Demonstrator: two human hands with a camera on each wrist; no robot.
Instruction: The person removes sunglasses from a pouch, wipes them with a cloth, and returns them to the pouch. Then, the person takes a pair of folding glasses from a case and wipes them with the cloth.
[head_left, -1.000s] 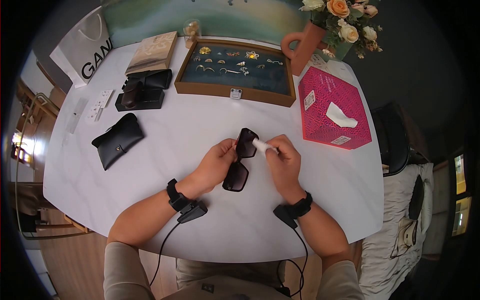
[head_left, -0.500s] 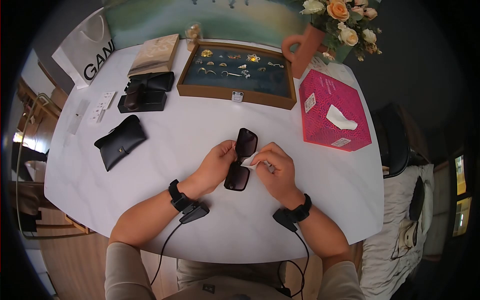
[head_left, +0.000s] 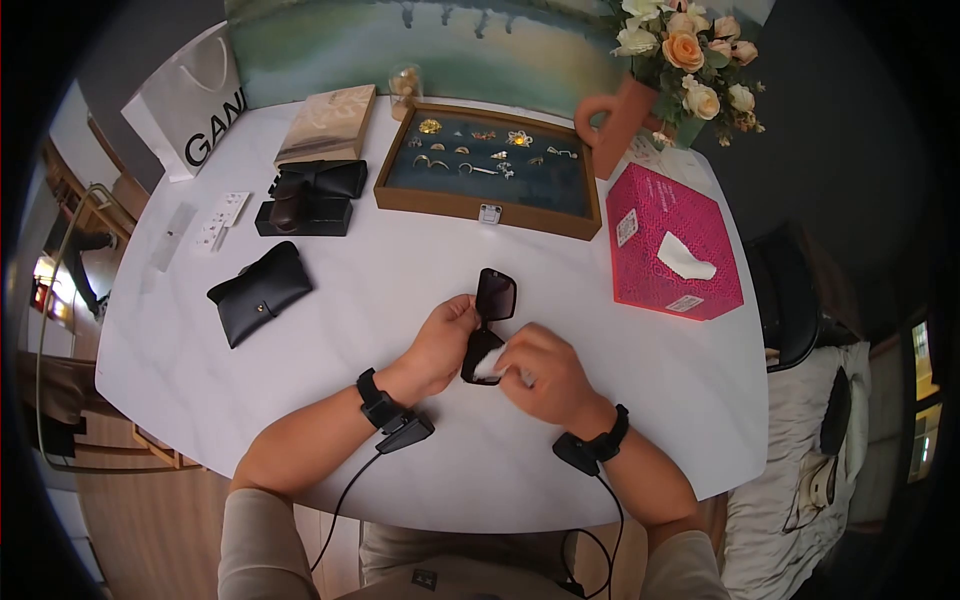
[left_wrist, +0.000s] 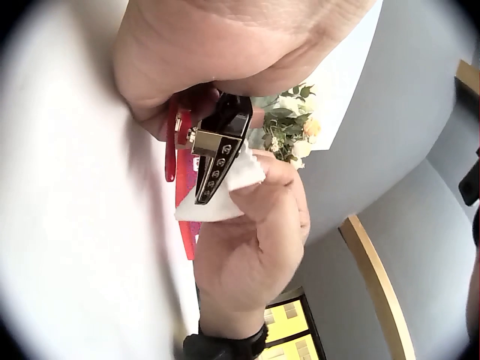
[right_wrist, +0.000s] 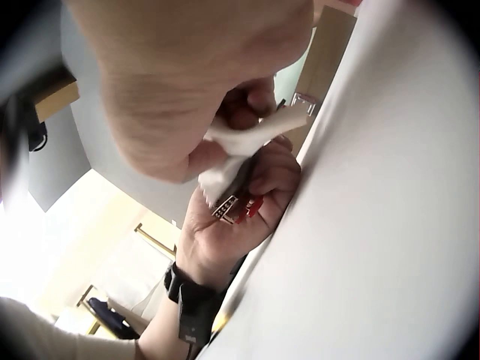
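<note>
Dark sunglasses point(head_left: 497, 296) are held above the white table by my left hand point(head_left: 438, 347), which grips them near the bridge side. One lens points away from me and the other toward me. Between thumb and fingers, my right hand point(head_left: 548, 374) pinches a white tissue point(head_left: 489, 363) with a zigzag edge, pressed over the nearer lens. In the left wrist view, the tissue point(left_wrist: 225, 196) wraps the hinge end of the sunglasses point(left_wrist: 222, 150), which shows gold trim and a red inner side. The right wrist view shows the tissue point(right_wrist: 259, 135) folded under my right fingers.
A black glasses pouch point(head_left: 262, 293) lies to the left, with black cases point(head_left: 305, 215) behind it. A wooden jewelry box point(head_left: 490, 180) stands ahead. To the right are a pink tissue box point(head_left: 665, 240) and a flower vase point(head_left: 622, 125). A paper bag point(head_left: 190, 105) stands at far left.
My right hand and the tissue have moved from the far lens, past the bridge, down to the nearer lens. My left hand keeps its hold on the sunglasses. The head view has tilted slightly.
</note>
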